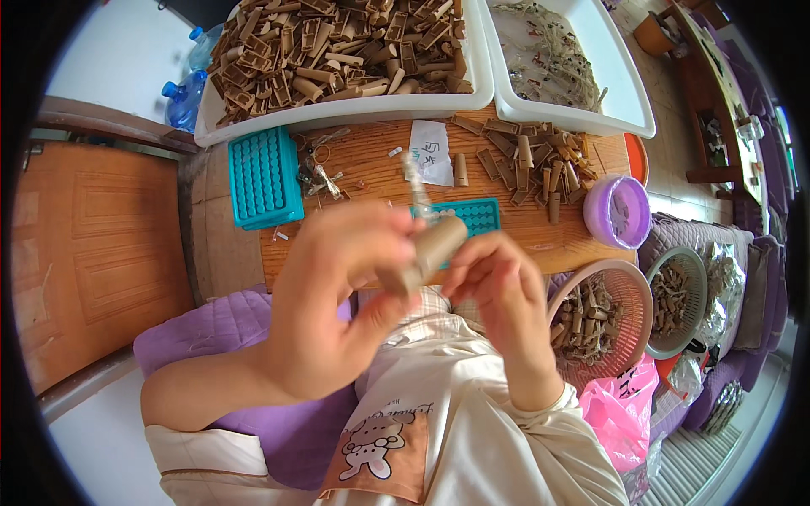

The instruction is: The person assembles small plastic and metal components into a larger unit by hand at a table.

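Brown tube [429,250]: above the bench's [371,181] near edge, grasped between left hand [337,299] and right hand [498,295], fingers clenched on it. White paper slip [431,153]: bench centre. Teal tray [264,177]: left edge. Purple tub [618,212]: right edge. White bin [337,108] of tubes: far edge.

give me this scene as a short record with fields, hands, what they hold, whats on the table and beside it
left hand: grips a brown tube piece, blurred
right hand: fingers at the same piece
table: two teal slotted trays, loose brown pieces, paper slip
white bins: left one heaped with brown pieces, right one with thin metal parts
person's right: pink basket, purple tub
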